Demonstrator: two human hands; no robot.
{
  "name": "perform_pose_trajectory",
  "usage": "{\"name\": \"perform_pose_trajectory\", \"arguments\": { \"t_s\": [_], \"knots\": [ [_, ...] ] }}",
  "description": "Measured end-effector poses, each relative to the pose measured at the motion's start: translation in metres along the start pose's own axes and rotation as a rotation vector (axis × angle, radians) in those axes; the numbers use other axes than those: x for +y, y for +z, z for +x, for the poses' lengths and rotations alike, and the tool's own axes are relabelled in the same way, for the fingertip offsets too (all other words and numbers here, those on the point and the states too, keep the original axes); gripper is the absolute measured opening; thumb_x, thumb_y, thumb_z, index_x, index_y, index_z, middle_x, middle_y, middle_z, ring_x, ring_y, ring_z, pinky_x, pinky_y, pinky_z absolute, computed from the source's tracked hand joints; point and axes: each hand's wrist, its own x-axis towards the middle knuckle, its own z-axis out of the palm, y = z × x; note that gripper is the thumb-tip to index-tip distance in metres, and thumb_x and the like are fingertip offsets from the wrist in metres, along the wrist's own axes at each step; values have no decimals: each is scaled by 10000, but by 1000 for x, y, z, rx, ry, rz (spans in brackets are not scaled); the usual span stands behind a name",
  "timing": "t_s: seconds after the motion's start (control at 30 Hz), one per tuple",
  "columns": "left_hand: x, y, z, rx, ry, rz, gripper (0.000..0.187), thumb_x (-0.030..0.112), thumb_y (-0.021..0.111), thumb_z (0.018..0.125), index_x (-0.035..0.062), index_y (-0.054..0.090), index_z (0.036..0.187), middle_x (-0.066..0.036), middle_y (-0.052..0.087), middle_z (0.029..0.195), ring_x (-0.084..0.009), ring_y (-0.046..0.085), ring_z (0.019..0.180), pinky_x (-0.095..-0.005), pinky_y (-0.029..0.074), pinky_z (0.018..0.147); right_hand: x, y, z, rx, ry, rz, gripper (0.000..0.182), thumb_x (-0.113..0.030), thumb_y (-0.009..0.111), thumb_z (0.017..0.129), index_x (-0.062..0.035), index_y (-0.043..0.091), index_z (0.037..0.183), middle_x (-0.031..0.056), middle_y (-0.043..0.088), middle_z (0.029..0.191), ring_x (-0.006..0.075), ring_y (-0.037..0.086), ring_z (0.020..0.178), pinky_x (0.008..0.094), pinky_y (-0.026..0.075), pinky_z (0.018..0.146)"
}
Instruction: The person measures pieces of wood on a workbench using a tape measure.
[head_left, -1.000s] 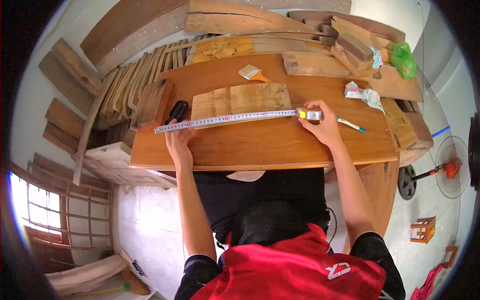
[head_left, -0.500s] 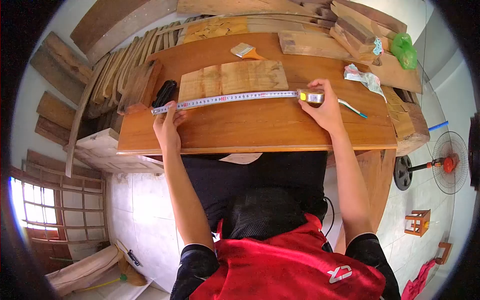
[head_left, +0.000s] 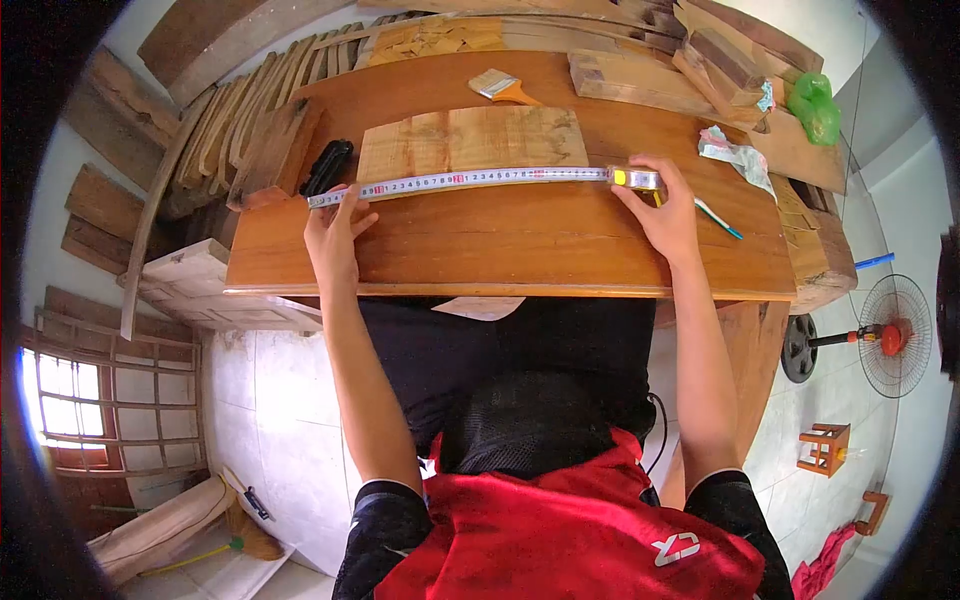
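A tape measure (head_left: 480, 179) is stretched out along the near edge of a flat wooden board (head_left: 470, 138) lying on the brown table (head_left: 470, 245). My left hand (head_left: 336, 232) pinches the free end of the blade, a little beyond the board's left end. Past the board's right end, my right hand (head_left: 666, 208) grips the case with its yellow button, thumb below and fingers above. A black tool (head_left: 327, 168) lies just beyond my left hand. Close to my right hand rests a white and teal pen-like stick (head_left: 718, 218).
A paintbrush (head_left: 502, 86) lies behind the board. Wood blocks (head_left: 640, 88), a crumpled wrapper (head_left: 737, 158) and a green plastic bag (head_left: 815, 108) are at the right. Wooden slats (head_left: 225, 135) are stacked at the left. A fan (head_left: 893, 338) stands on the floor at right.
The view has shifted slightly. Both hands keep hold of the tape, which has moved slightly closer to the board's near edge.
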Motion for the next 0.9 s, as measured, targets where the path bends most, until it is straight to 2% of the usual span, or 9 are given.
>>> {"name": "perform_pose_trajectory", "arguments": {
  "t_s": [0.17,0.33,0.53,0.9],
  "knots": [
    [-4,-5,5,-40,-77,32,304,109,687,931,-102,583,1123,-130,639,988,-189,662,852,-312,625,754,-2,-2,0,-12,54,-4,354,-97,836,757,-34,657,1055,124,675,1062,258,648,1015,333,494,894],
    [5,-9,0,-51,-126,-64,339,89,681,930,-113,549,1168,-135,640,1003,-190,666,865,-323,624,790,-4,-1,1,-15,-1,-27,360,-84,831,760,-33,649,1066,129,668,1080,267,644,1022,337,493,898],
    [2,-11,0,-48,-133,-82,365,73,681,927,-103,519,1203,-122,639,972,-190,668,843,-327,626,790,-7,1,1,-11,-26,-19,377,-68,837,750,-32,645,1073,126,666,1076,267,640,1023,337,489,901],
    [-3,-6,11,-2,-154,-22,316,50,695,904,-81,538,1145,-120,632,938,-185,665,799,-319,633,715,-6,0,2,-26,22,-49,373,-106,835,771,-29,647,1083,112,667,1072,250,642,1017,333,487,909]
  ]
}}
